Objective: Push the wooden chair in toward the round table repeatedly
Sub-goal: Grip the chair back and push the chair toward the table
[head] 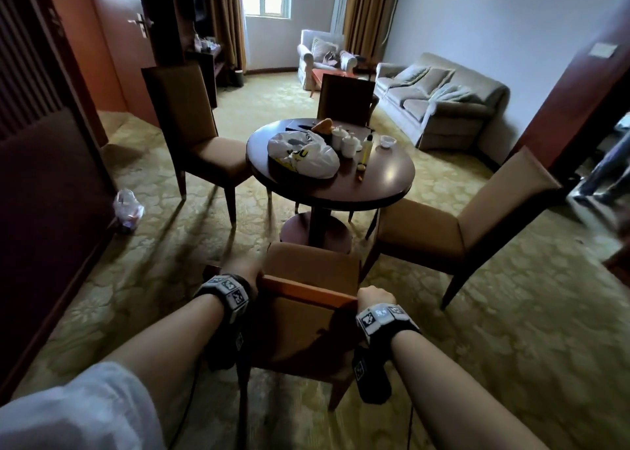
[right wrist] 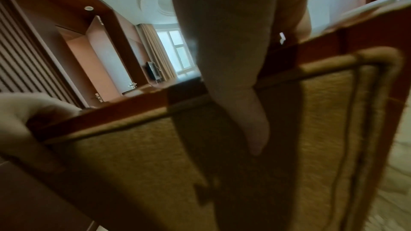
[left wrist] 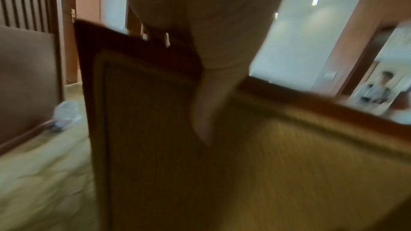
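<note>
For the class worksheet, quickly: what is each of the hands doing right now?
Left hand: grips the top rail of the wooden chair at its left corner.
Right hand: grips the same rail at its right corner.

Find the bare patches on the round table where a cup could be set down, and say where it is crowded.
On the round table, the near-right part is bare, bordered by the rim and the small items beside the yellow bottle. The left and middle are crowded by the white plastic bag; the far side holds the white cups and a small bowl.
</note>
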`<state>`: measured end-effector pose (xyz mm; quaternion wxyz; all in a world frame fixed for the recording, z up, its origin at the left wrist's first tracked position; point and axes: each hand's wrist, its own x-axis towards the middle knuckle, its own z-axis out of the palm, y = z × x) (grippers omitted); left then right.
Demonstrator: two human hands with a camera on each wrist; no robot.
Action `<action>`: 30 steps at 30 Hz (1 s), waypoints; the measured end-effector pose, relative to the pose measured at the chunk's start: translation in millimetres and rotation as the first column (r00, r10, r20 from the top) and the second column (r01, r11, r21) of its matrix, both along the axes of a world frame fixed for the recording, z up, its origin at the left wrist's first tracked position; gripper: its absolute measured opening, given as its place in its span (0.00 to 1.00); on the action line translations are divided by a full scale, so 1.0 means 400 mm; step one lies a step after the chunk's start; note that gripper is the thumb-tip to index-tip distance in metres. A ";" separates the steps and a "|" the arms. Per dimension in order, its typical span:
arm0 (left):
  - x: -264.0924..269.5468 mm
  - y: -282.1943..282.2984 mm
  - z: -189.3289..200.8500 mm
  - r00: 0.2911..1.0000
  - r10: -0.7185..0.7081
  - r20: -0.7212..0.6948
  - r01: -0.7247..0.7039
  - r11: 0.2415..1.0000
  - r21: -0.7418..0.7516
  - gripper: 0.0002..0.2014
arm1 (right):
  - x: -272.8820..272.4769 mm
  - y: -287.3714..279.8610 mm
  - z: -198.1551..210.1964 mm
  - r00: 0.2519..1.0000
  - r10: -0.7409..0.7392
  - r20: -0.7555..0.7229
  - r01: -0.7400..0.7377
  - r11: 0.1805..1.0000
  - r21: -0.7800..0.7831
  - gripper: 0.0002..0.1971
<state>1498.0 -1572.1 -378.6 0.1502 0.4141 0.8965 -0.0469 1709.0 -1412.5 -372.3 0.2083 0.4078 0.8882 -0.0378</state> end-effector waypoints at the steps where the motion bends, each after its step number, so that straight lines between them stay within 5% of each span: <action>1: -0.013 -0.007 0.009 0.999 0.005 0.054 -0.007 1.000 0.029 0.20 | -0.012 -0.011 0.011 1.000 -0.005 -0.003 0.005 1.000 -0.009 0.14; 6: -0.099 -0.053 0.085 0.958 0.012 0.286 -0.058 0.987 0.153 0.18 | -0.100 -0.069 0.082 0.999 -0.007 -0.052 0.001 0.994 -0.114 0.13; 12: -0.314 -0.176 0.184 0.983 0.122 0.140 -0.157 0.948 0.277 0.16 | -0.353 -0.178 0.196 0.972 -0.021 -0.234 -0.025 0.981 -0.190 0.26; 16: -0.499 -0.303 0.258 0.978 0.191 0.090 -0.210 0.917 0.340 0.16 | -0.566 -0.260 0.272 0.923 0.010 -0.385 -0.072 0.986 -0.147 0.15; 23: -0.855 -0.522 0.331 0.921 0.369 0.122 -0.384 0.809 0.445 0.13 | -0.987 -0.447 0.338 0.809 0.055 -0.585 -0.137 0.986 -0.096 0.08; 30: -1.182 -0.639 0.321 0.848 0.499 0.179 -0.498 0.634 0.592 0.11 | -1.399 -0.483 0.319 0.736 0.099 -0.669 -0.230 0.967 -0.111 0.18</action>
